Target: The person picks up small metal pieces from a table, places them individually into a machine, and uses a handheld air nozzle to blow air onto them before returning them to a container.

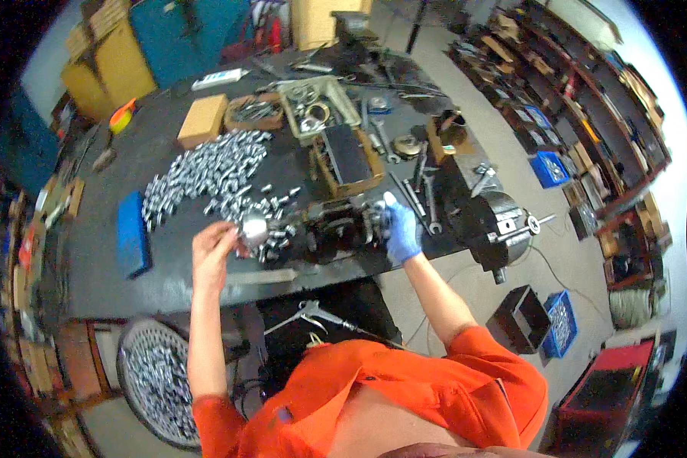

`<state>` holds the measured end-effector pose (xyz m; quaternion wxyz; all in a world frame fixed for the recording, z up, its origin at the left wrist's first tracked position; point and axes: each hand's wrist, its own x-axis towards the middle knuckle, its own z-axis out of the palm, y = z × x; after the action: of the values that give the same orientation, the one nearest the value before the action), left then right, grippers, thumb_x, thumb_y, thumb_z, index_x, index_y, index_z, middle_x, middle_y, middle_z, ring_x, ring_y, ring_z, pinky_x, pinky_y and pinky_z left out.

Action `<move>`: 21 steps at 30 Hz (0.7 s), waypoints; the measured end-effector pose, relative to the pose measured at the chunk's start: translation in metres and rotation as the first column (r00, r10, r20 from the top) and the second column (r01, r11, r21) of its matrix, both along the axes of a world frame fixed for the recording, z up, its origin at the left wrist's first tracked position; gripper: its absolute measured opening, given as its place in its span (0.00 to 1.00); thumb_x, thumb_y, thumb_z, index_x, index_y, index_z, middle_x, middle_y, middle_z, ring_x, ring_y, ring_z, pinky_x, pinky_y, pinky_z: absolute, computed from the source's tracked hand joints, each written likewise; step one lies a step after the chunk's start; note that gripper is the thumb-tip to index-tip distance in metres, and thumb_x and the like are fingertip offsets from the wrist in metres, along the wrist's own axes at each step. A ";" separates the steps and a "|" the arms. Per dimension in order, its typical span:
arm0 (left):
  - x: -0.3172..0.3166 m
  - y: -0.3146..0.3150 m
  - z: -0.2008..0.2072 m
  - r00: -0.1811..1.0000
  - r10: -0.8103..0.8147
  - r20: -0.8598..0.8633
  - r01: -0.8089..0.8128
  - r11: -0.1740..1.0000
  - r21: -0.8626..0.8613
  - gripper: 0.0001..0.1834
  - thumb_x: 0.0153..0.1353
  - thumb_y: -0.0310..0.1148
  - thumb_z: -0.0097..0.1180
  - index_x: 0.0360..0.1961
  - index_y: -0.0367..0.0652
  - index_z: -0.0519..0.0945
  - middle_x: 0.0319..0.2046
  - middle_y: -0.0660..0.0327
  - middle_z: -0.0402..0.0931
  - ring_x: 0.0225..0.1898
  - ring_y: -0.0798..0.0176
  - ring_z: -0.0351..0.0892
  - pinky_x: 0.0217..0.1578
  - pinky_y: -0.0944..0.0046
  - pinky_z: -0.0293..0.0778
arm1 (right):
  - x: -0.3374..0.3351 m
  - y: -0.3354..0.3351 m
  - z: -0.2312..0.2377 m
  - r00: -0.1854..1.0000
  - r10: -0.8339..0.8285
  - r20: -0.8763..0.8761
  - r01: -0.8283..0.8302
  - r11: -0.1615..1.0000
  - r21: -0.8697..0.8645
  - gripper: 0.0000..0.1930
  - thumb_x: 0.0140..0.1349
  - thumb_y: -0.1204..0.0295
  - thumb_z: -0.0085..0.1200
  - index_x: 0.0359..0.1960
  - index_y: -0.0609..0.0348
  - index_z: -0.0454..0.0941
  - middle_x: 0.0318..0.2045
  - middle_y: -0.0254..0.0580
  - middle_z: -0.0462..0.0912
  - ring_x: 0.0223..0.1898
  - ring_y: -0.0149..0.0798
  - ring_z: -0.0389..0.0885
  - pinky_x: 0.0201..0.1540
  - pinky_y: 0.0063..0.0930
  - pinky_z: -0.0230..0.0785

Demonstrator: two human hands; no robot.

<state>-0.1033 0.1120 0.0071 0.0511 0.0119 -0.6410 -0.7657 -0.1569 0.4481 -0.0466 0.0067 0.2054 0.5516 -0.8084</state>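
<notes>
A single fisheye view from the person's head looks steeply down on a dark workbench [130, 259], fairly near. Forearms enter from the lower edge. Shelves [588, 114] curve along the right rim; the far corners are probably too warped to read.

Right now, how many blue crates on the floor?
2. One blue crate sits by the shelves on the right, level with the bench's far half. The other is nearer, right of the person, beside a black box. More may be hidden.
</notes>
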 end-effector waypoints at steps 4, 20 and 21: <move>0.004 -0.018 0.001 0.999 -0.016 -0.038 0.015 0.999 -0.040 0.12 0.54 0.29 0.56 0.36 0.31 0.74 0.21 0.57 0.77 0.22 0.65 0.76 0.31 0.67 0.71 | -0.067 0.001 -0.014 0.967 0.043 -0.250 0.025 0.965 0.261 0.11 0.55 0.61 0.51 0.23 0.54 0.78 0.12 0.29 0.69 0.10 0.24 0.61 0.12 0.18 0.51; 0.177 -0.147 -0.030 0.823 0.564 -0.060 -0.198 0.187 -0.962 0.12 0.50 0.32 0.56 0.35 0.37 0.78 0.30 0.49 0.77 0.32 0.47 0.77 0.33 0.56 0.72 | 0.036 0.015 0.013 0.949 0.001 -0.317 -0.035 0.994 -0.101 0.18 0.61 0.58 0.48 0.34 0.66 0.72 0.12 0.26 0.61 0.12 0.19 0.55 0.11 0.12 0.46; 0.153 -0.126 -0.030 0.863 0.496 -0.094 -0.253 0.264 -0.931 0.12 0.51 0.32 0.55 0.35 0.37 0.78 0.31 0.49 0.77 0.33 0.48 0.77 0.34 0.56 0.72 | 0.033 0.012 0.003 0.963 -0.024 -0.267 -0.007 0.994 -0.113 0.17 0.61 0.59 0.48 0.32 0.64 0.73 0.12 0.26 0.62 0.12 0.19 0.56 0.10 0.12 0.46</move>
<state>0.0501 -0.0142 -0.0229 0.1592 0.2164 -0.9349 -0.2319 -0.1243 0.4603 -0.0437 -0.0597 0.0958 0.4998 -0.8587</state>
